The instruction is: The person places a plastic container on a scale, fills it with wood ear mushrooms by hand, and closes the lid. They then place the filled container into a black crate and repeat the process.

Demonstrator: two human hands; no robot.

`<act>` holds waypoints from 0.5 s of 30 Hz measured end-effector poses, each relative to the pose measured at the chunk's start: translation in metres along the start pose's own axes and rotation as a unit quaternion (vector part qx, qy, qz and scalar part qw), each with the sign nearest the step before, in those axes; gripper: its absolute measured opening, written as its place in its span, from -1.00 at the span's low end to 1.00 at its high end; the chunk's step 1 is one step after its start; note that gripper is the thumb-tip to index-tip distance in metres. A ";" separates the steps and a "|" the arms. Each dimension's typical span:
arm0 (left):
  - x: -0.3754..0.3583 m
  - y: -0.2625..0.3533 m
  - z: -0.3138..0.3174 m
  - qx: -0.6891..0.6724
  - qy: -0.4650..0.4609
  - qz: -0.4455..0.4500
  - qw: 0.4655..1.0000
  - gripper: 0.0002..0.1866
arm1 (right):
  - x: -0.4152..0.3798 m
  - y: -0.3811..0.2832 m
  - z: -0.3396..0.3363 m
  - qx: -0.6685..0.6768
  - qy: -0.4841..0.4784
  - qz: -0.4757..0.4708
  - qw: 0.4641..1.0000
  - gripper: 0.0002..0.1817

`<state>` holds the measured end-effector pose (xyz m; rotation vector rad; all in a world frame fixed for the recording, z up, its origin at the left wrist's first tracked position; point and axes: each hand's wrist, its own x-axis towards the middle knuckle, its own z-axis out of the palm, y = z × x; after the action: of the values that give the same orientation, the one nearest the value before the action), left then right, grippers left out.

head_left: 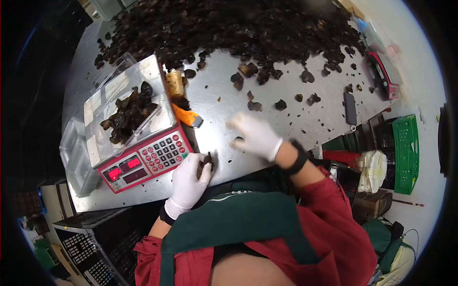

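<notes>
My left hand (188,183), in a white glove, is closed on a dark piece of wood ear fungus (206,162) at the table's near edge. Over the metal table my right hand (256,137), also gloved in white, is slightly blurred, its thumb and fingers apart. A small dark bit lies between them in view; whether it touches the glove I cannot make out. Left of my hands stands a red digital scale (151,159) with lit red digits. On its pan rests a clear plastic container (160,119) holding wood ear pieces (128,112).
A large heap of wood ear (229,28) covers the table's far side, with loose pieces scattered nearer. An orange-handled tool (187,116) lies beside the scale. Clear trays (78,162) stand at left. A dark phone-like object (350,108) and second scale (383,75) are right.
</notes>
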<state>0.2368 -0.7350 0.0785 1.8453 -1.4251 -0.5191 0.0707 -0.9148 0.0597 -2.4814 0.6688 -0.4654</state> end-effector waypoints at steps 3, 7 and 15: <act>0.009 0.010 0.018 0.035 -0.038 0.053 0.997 -0.86 | -0.046 0.006 0.024 -0.003 0.002 -0.004 1.000 -0.77; 0.019 0.019 0.044 0.070 -0.075 0.068 0.992 -0.82 | -0.056 -0.001 0.021 0.109 0.093 0.069 0.987 -0.77; 0.034 0.054 0.068 -0.062 -0.106 0.188 0.974 -0.60 | -0.076 0.019 0.014 0.677 0.005 0.249 0.692 -0.56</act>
<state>0.1646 -0.7936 0.0795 1.4074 -1.7919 -0.6080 0.0082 -0.8818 0.0235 -0.8333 0.6007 -0.4765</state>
